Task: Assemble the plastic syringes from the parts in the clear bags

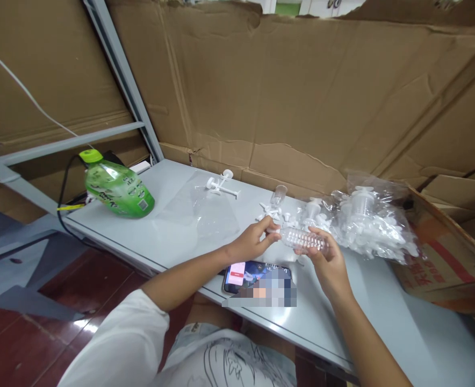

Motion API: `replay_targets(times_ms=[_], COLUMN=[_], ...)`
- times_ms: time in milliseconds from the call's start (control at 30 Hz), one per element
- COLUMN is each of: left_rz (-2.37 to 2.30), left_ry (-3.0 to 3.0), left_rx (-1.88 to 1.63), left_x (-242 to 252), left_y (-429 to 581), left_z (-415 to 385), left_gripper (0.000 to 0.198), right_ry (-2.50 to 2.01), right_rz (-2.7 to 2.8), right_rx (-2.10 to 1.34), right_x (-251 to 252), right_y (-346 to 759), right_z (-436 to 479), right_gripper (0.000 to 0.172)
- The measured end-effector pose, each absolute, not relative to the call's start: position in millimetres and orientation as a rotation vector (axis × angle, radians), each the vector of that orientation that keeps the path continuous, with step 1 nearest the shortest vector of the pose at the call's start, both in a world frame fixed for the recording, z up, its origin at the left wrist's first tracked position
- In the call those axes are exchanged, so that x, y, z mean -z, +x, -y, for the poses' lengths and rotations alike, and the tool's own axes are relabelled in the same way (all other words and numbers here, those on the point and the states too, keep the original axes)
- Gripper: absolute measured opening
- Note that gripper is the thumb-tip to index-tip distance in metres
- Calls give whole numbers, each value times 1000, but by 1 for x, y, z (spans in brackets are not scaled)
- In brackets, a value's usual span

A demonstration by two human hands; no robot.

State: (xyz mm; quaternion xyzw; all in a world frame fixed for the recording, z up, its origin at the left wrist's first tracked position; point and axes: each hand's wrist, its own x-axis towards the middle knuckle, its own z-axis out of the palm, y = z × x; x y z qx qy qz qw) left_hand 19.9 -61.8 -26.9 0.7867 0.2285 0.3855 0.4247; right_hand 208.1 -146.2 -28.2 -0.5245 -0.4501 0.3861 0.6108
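Note:
A clear ribbed plastic bottle (300,238) lies nearly level above the table, between my two hands. My right hand (322,255) is closed round its right end, thumb below and fingers behind. At its left end my left hand (258,236) pinches a small white cap (273,231); the fingertips hide part of it. Just beyond my hands are loose white plastic parts (270,210) and a stack of clear cups (279,194). A phone (237,277) with a lit screen, partly blurred out, lies on the table below my hands.
Clear bags (376,226) of white parts sit at the right, beside a cardboard box (443,258). White pump-like pieces (222,185) lie farther back near a flat clear bag (197,215). A large green bottle (119,185) stands at the table's left end. Cardboard (302,97) walls the back.

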Motion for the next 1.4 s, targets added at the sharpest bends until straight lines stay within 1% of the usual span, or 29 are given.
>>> replay_targets(times_ms=[67,133,200,300,400,500,600,700,833,933,1100,1167,1267,1400], left_rz=[-566,-500,-444,-460,-499,-595,-784,-955,-1130,-1155,-1125,-1093,-1039,-1120], left_ry=[1885,1775,1734,1916,2220,2492,2656,2758,2796,2782,2739,2720,2707,2736], left_rx=[-954,-880,-802,-679,-554,-553,-491,-325,-213,-210,-237,-253,-294,-385], left_x=[28,28,26,21,15,12,9,9,15,25,33,33,29,19], left_y=[24,28,30,31,31,32,33,35,45,54,60,58,52,36], left_z=[63,63,63,64,61,51,33,14,-3,-10,-13,-13,-14,-26], left_gripper=[20,21,21,23,24,24,28,32,37,37,22,23,32,24], right_ry=[-1125,-1075,-1094,-1165,-1138,-1108,-1076,-1056,-1126,-1175,-1261,-1265,-1262,-1253], right_rz=[1028,1052,1068,1046,1034,945,844,848,931,967,1025,1034,1050,1077], right_rx=[-918,-958,-990,-962,-825,-630,-485,-385,-358,-404,-432,-445,-466,-475], right_x=[26,25,25,29,31,27,23,23,23,20,17,17,18,20], right_y=[208,207,206,204,207,215,222,225,223,221,217,217,217,218], right_z=[147,147,147,147,148,148,147,147,149,150,150,150,149,149], right_gripper=[64,71,67,52,38,31,32,32,34,36,37,35,31,29])
